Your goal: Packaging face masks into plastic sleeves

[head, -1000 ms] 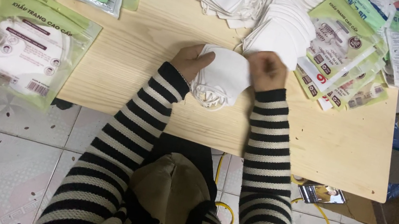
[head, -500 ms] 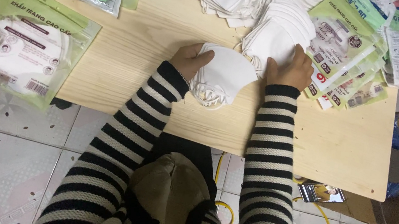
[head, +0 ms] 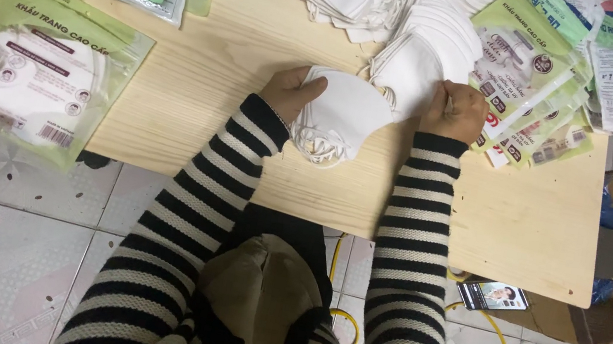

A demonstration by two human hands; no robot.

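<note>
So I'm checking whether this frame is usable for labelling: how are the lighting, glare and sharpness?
Head view: even, soft light with weak shadows on the wooden table; mild glare on the clear packets at left; the white masks near washed out, with little surface detail; left hand and right hand fairly sharp; wide-angle bending at the edges.

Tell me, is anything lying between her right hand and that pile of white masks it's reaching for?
Nothing visible. The right hand already rests on the edge of the pile of white masks, fingers on the top mask. The left hand holds a separate small stack of masks beside it.
</note>
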